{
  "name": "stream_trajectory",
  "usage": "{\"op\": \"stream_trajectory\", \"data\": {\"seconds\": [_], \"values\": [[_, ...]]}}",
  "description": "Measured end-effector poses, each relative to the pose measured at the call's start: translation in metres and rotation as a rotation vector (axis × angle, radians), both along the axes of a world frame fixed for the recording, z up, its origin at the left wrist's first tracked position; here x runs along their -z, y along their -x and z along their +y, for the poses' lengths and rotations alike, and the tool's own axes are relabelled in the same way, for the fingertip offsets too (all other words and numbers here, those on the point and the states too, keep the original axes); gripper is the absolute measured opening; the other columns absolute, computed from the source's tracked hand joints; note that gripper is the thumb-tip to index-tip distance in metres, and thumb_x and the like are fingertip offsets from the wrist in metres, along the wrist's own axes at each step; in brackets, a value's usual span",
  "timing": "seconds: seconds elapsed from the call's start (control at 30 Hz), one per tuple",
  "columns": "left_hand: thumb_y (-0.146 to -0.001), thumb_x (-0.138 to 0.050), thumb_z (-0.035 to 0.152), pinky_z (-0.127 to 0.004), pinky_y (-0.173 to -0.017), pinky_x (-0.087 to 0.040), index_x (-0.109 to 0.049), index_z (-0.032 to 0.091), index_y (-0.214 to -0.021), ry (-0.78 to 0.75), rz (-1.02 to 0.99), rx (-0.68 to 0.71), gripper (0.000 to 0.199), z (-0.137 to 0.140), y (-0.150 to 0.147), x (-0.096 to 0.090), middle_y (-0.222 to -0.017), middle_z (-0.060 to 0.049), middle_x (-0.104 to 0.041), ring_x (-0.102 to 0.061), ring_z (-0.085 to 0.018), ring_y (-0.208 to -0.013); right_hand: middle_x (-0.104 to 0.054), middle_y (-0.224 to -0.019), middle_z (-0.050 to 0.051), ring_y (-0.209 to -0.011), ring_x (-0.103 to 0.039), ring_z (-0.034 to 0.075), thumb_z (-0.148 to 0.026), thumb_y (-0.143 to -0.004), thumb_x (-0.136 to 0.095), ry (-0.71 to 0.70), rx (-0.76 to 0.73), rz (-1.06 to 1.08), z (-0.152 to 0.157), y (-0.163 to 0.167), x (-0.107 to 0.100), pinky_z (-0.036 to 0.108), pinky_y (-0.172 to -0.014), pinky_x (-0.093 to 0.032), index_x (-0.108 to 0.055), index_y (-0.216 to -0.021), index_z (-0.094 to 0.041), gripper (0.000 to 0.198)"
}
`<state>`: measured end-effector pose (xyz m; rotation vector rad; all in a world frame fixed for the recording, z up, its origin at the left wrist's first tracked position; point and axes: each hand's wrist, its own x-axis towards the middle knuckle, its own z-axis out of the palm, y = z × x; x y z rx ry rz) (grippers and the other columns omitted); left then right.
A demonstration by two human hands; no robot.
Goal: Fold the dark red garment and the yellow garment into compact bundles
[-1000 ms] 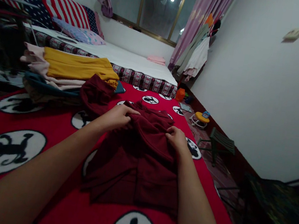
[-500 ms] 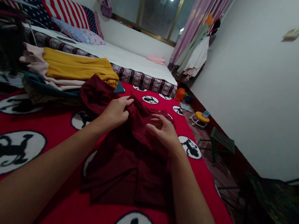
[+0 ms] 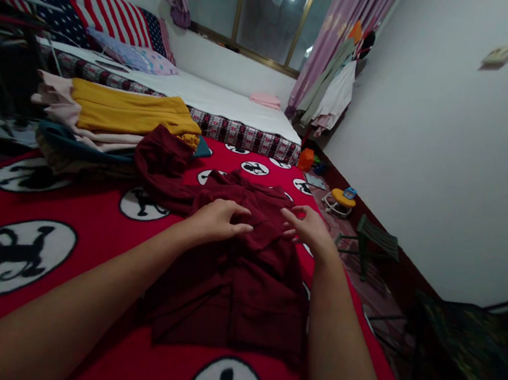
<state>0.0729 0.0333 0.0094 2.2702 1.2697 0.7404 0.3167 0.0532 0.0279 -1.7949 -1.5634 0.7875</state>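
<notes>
A dark red long-sleeved garment [image 3: 236,303] lies spread and rumpled in front of me, one sleeve stretched left toward a pile of clothes. My left hand [image 3: 223,220] is over its upper middle, thumb and fingers apart, with nothing seen between them. On the garment's right side, my right hand [image 3: 306,227] hovers with its fingers spread and slightly curled. Whether the fingertips touch the cloth is hard to make out. Beneath the garment is a red blanket [image 3: 111,270] with black figures in white ovals.
Folded clothes, yellow trousers [image 3: 135,113] on top, are stacked at the left. Behind stands a bed with a white sheet [image 3: 212,90]. Along the right wall are a yellow round stool [image 3: 342,199], a dark folding stool [image 3: 378,239] and a camouflage-patterned chair [image 3: 478,354].
My left hand has let go of the cloth and come nearer, to the right. My right hand has shifted right. The garment's upper part now lies flatter.
</notes>
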Motion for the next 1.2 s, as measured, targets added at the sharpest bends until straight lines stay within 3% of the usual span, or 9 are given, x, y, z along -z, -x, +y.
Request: {"op": "stream_trajectory", "data": {"seconds": [0.1, 0.23, 0.33, 0.47, 0.6, 0.77, 0.97, 1.1, 1.2], "values": [[-0.071, -0.071, 0.054, -0.033, -0.090, -0.048, -0.066, 0.023, -0.124, 0.002, 0.204, 0.024, 0.062, -0.006, 0.005, -0.006, -0.118, -0.009, -0.069, -0.063, -0.029, -0.108, -0.070, -0.090, 0.010, -0.077, -0.068, 0.022, -0.051, -0.065, -0.078, -0.063, -0.108, -0.262, -0.002, 0.019, 0.014, 0.029, -0.061, -0.050, -0.060, -0.111, -0.015, 0.061], [-0.069, -0.075, 0.033, -0.030, -0.084, -0.048, -0.067, 0.023, -0.123, 0.013, 0.319, 0.020, 0.056, -0.008, 0.007, -0.014, -0.113, -0.008, -0.070, -0.065, -0.026, -0.102, -0.070, -0.080, 0.004, -0.075, -0.065, 0.018, -0.019, -0.065, -0.073, -0.150, -0.169, -0.264, 0.002, 0.027, 0.020, 0.026, -0.067, -0.048, -0.070, -0.092, -0.016, 0.027], [-0.076, -0.066, 0.021, -0.025, -0.077, -0.048, -0.071, 0.021, -0.114, 0.016, 0.177, 0.049, 0.038, -0.008, 0.000, -0.012, -0.101, -0.005, -0.074, -0.067, -0.020, -0.092, -0.071, -0.079, 0.004, -0.074, -0.065, 0.017, -0.014, -0.072, -0.061, -0.393, 0.012, -0.115, 0.011, 0.012, 0.016, 0.027, -0.071, -0.050, -0.071, -0.090, -0.015, 0.020], [-0.082, -0.062, 0.021, -0.022, -0.079, -0.047, -0.073, 0.019, -0.108, -0.038, 0.065, 0.200, 0.029, -0.009, -0.010, -0.001, -0.099, -0.004, -0.074, -0.067, -0.017, -0.089, -0.067, -0.113, 0.015, -0.095, -0.065, 0.023, -0.014, -0.070, -0.063, -0.598, 0.249, -0.151, 0.017, -0.007, 0.010, 0.036, -0.088, -0.050, -0.063, -0.118, -0.010, 0.048], [-0.079, -0.066, 0.024, -0.024, -0.078, -0.046, -0.073, 0.020, -0.108, -0.070, 0.217, 0.225, 0.030, -0.010, -0.011, 0.002, -0.100, -0.006, -0.072, -0.066, -0.018, -0.089, -0.071, -0.106, 0.012, -0.096, -0.066, 0.023, -0.020, -0.075, -0.063, -0.568, 0.107, -0.178, 0.013, 0.005, 0.008, 0.036, -0.091, -0.049, -0.069, -0.107, -0.014, 0.033], [-0.077, -0.068, 0.024, -0.023, -0.066, -0.043, -0.077, 0.023, -0.091, -0.097, 0.300, 0.196, 0.016, -0.026, -0.008, -0.023, -0.090, -0.004, -0.072, -0.065, -0.017, -0.079, -0.074, -0.087, 0.005, -0.079, -0.067, 0.018, -0.027, -0.078, -0.066, -0.317, -0.239, -0.221, 0.009, 0.026, 0.024, 0.028, -0.075, -0.050, -0.074, -0.089, -0.019, 0.016], [-0.072, -0.076, 0.038, -0.024, -0.066, -0.044, -0.072, 0.025, -0.110, -0.002, 0.415, 0.658, 0.040, -0.072, -0.029, -0.039, -0.098, -0.005, -0.074, -0.067, -0.019, -0.084, -0.074, -0.089, 0.007, -0.077, -0.066, 0.017, -0.025, -0.078, -0.068, -0.114, -0.415, -0.199, 0.005, 0.015, 0.023, 0.024, -0.067, -0.049, -0.072, -0.095, -0.014, 0.021], [-0.075, -0.073, 0.036, -0.024, -0.053, -0.039, -0.076, 0.023, -0.077, 0.071, 0.472, 0.683, 0.013, -0.088, -0.044, -0.035, -0.072, -0.004, -0.074, -0.064, -0.017, -0.063, -0.074, -0.089, 0.008, -0.077, -0.067, 0.019, -0.029, -0.078, -0.068, -0.155, -0.394, -0.268, -0.006, 0.022, 0.002, 0.025, -0.065, -0.049, -0.072, -0.097, -0.015, 0.023], [-0.078, -0.072, 0.037, -0.022, -0.050, -0.039, -0.075, 0.021, -0.072, 0.319, 0.384, 0.776, 0.017, -0.079, -0.037, -0.040, -0.069, -0.002, -0.073, -0.062, -0.014, -0.058, -0.074, -0.093, 0.006, -0.082, -0.067, 0.019, -0.033, -0.080, -0.067, -0.201, -0.405, -0.319, -0.008, 0.032, 0.002, 0.025, -0.069, -0.048, -0.071, -0.101, -0.019, 0.025]]}}
